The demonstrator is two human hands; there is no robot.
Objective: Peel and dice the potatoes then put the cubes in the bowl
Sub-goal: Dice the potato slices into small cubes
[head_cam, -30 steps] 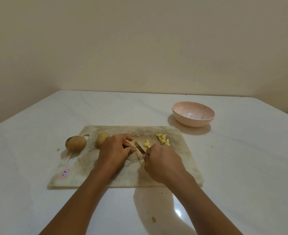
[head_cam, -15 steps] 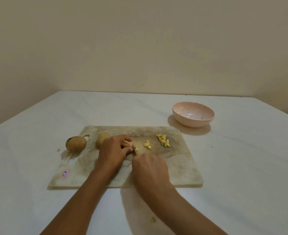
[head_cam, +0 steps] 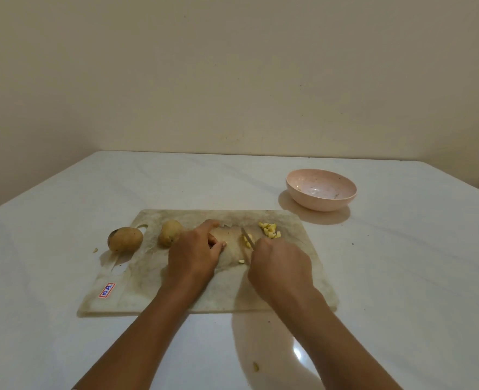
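Right hand (head_cam: 280,266), gripping the knife (head_cam: 248,238), had shifted right, away from the left hand (head_cam: 196,254) towards the cubes (head_cam: 269,230): dicing evidently continued. Left hand curled on the cutting board (head_cam: 114,288); its contents could not be told. Counted: two unpeeled potatoes (head_cam: 170,233), one on the board, one at its left edge; two cube clusters, one stray cube (head_cam: 241,261); one pink bowl (head_cam: 321,190), without cubes.

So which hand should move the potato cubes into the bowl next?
Probably the right hand: the cubes lie just beyond it, the bowl sits on its side, and its knife could push them. The left hand is farther away.
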